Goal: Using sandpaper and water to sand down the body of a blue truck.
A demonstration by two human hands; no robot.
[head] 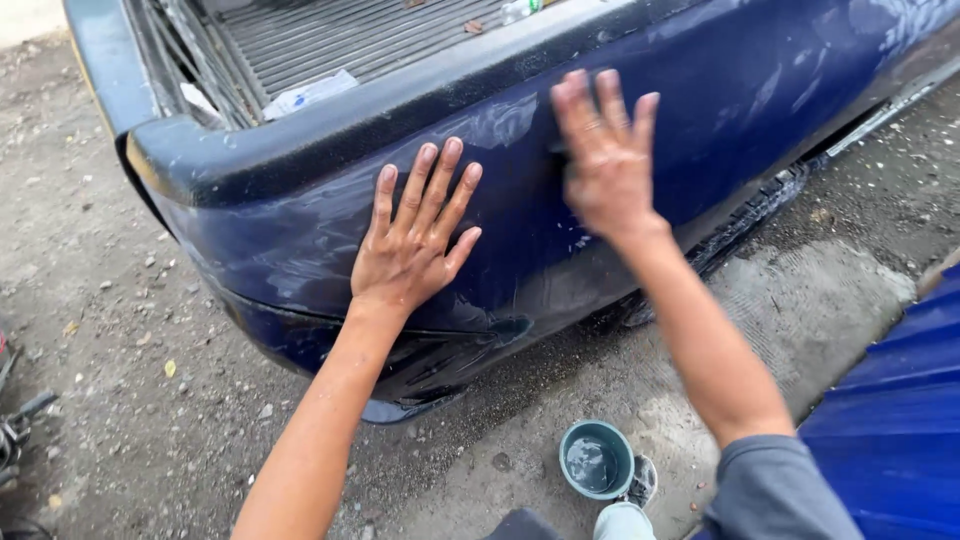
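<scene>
Head view looked down on a dark blue pickup body panel (560, 240), the outer side of the truck bed, filling the frame from nine o'clock round to two o'clock. The left hand (410, 245) lay flat and released on the panel near the centre, fingers spread and pointing to twelve o'clock, grasping nothing. The right hand (605, 160), toward one o'clock from it, was also open with fingers up; it was blurred, and a dark edge showed at its thumb side, so whether a pad or paper sat under the palm could not be told.

Judging by the surface, the work looked partly done: the paint was wet and streaked with pale, dull swirls around both hands, while the lower edge near six o'clock kept a darker gloss. A teal bowl of cloudy water (596, 460) stood on the concrete ground at five o'clock, near the person's knee. Scraps of litter lay in the ribbed truck bed (340, 40) at twelve o'clock.
</scene>
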